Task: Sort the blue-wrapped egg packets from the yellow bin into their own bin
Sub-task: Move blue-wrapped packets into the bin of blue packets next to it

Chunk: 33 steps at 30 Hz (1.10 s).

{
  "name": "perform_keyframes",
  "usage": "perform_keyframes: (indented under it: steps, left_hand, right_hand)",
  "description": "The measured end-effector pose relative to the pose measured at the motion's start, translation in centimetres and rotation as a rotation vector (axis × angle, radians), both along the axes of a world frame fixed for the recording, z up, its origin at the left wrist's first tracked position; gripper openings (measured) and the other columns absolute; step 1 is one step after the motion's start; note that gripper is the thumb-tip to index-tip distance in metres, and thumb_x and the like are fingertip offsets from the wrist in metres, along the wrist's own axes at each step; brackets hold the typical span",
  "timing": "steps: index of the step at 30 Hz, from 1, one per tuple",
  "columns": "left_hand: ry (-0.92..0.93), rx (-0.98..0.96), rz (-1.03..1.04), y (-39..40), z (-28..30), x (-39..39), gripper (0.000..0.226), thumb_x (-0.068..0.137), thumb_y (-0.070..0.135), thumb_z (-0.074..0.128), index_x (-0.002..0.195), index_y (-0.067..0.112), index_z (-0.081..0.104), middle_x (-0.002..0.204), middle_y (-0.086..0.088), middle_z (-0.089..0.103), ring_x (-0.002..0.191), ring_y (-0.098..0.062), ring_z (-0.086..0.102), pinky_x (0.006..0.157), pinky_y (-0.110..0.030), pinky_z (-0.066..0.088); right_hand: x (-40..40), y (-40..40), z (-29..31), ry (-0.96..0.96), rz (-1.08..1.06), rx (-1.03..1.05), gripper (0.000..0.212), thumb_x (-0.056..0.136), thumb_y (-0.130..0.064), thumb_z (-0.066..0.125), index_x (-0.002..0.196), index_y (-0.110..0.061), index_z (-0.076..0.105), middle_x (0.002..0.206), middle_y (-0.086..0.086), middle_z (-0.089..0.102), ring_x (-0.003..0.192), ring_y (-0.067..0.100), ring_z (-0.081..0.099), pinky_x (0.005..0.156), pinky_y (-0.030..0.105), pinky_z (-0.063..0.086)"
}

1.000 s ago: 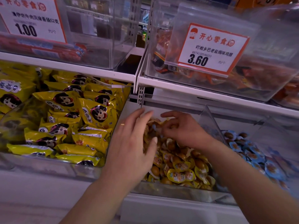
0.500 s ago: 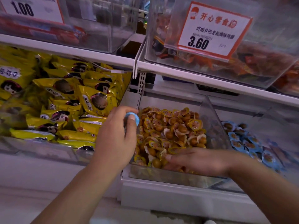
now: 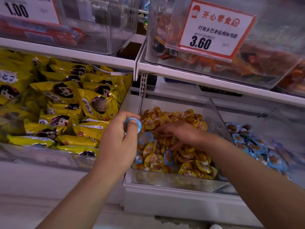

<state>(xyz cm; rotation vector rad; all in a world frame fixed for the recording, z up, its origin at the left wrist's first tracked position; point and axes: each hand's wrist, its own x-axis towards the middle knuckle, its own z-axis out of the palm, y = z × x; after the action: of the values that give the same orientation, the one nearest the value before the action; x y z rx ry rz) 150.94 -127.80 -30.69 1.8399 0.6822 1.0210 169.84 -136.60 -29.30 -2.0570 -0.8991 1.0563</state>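
A clear bin [image 3: 178, 180] in the middle holds a heap of yellow-wrapped egg packets [image 3: 186, 156]. A few blue-wrapped packets [image 3: 146, 138] lie among them near its left side. My left hand [image 3: 118, 142] hovers at the bin's left wall and pinches one blue-wrapped packet [image 3: 134, 123] between thumb and fingers. My right hand [image 3: 181, 134] reaches leftward over the heap, its fingers spread and touching the packets. To the right, another clear bin [image 3: 264, 123] contains several blue-wrapped packets [image 3: 252, 144].
On the left, a bin of large yellow snack bags [image 3: 66, 109]. A white shelf [image 3: 214, 76] above carries clear bins with a 3.60 price card [image 3: 209, 30] and a 1.00 price card [image 3: 24, 9]. A slanted clear divider [image 3: 217, 116] separates the two egg bins.
My right hand has moved up from the bin's front edge into the middle of the heap. The left hand still holds the blue packet in about the same spot.
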Motion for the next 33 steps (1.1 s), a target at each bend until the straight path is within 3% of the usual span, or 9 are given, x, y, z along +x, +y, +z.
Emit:
perform_keyframes:
  steps: [3,5,7,10,20,24,27,29,33]
  left_hand:
    - [-0.006,-0.010,-0.007,0.1,0.1,-0.1,0.017,0.099,0.021,0.051,0.095,0.033,0.062,0.088,0.019,0.062,0.084,0.000,0.059,0.062,-0.009,0.042]
    - [-0.007,-0.009,-0.010,0.1,0.2,-0.2,0.016,0.099,0.021,0.051,0.095,0.032,0.063,0.089,0.018,0.062,0.086,-0.001,0.059,0.063,-0.009,0.043]
    - [-0.019,-0.007,-0.015,0.1,0.2,-0.3,0.015,0.098,0.024,0.050,0.095,0.031,0.062,0.092,0.021,0.062,0.086,-0.001,0.059,0.062,-0.011,0.043]
    - [-0.027,-0.018,-0.019,0.0,0.2,-0.5,0.015,0.094,0.032,0.047,0.094,0.033,0.062,0.088,0.023,0.061,0.075,-0.002,0.059,0.057,-0.014,0.042]
    - [-0.012,-0.036,-0.022,0.0,0.0,-0.5,0.015,0.100,0.026,0.052,0.093,0.035,0.061,0.083,0.022,0.060,0.069,-0.004,0.058,0.059,-0.022,0.042]
    - [-0.060,-0.108,-0.045,0.1,0.2,-0.6,0.013,0.098,0.026,0.051,0.094,0.032,0.063,0.077,0.016,0.060,0.070,-0.012,0.059,0.063,-0.029,0.045]
    - [-0.069,-0.130,-0.052,0.1,0.3,-0.7,0.014,0.099,0.024,0.051,0.094,0.030,0.063,0.075,0.011,0.059,0.068,-0.014,0.058,0.063,-0.029,0.044]
    - [-0.060,-0.124,-0.047,0.0,0.3,-0.5,0.014,0.099,0.023,0.052,0.094,0.030,0.063,0.074,0.011,0.059,0.067,-0.011,0.057,0.061,-0.025,0.043]
    - [-0.055,-0.111,-0.016,-0.1,0.4,-0.3,0.015,0.099,0.022,0.053,0.093,0.031,0.064,0.079,0.012,0.063,0.072,-0.006,0.060,0.058,-0.014,0.042]
  right_hand:
    - [0.1,-0.7,-0.1,-0.428,0.224,0.023,0.031,0.096,-0.014,0.052,0.119,-0.022,0.072,0.119,-0.001,0.071,0.104,0.014,0.067,0.086,0.036,0.059]
    - [-0.1,-1.6,-0.7,-0.739,0.489,-0.102,0.031,0.089,-0.024,0.062,0.118,-0.029,0.072,0.114,-0.008,0.070,0.106,0.014,0.063,0.084,0.028,0.052]
    - [-0.4,-2.4,-2.1,-0.974,0.684,-0.216,0.048,0.082,-0.043,0.070,0.129,-0.033,0.063,0.121,-0.006,0.059,0.118,0.018,0.050,0.094,0.034,0.044]
    - [-0.3,-2.6,-3.5,-1.125,0.720,-0.265,0.073,0.076,-0.057,0.073,0.141,-0.035,0.049,0.138,-0.008,0.044,0.129,0.020,0.035,0.106,0.043,0.029]
    - [-0.7,-3.2,-4.6,-1.253,0.806,-0.087,0.052,0.077,-0.039,0.073,0.126,-0.030,0.058,0.118,-0.005,0.067,0.117,0.020,0.040,0.095,0.043,0.031]
    - [-0.2,-3.3,-3.9,-1.060,0.592,-0.040,0.038,0.075,-0.045,0.073,0.109,-0.029,0.067,0.106,-0.008,0.065,0.108,0.013,0.050,0.100,0.037,0.039]
    - [-0.4,-2.5,-2.6,-0.855,0.243,0.234,0.028,0.081,-0.048,0.069,0.100,-0.027,0.071,0.100,-0.009,0.067,0.092,0.008,0.060,0.084,0.036,0.052]
    - [-1.4,-0.9,-2.6,-0.832,0.168,0.295,0.026,0.087,-0.045,0.066,0.105,-0.027,0.070,0.103,-0.006,0.065,0.093,0.010,0.060,0.084,0.035,0.052]
    - [-3.7,3.0,-4.3,-0.950,0.313,0.048,0.049,0.091,-0.038,0.065,0.134,-0.018,0.050,0.127,0.005,0.044,0.100,0.031,0.061,0.082,0.040,0.052]
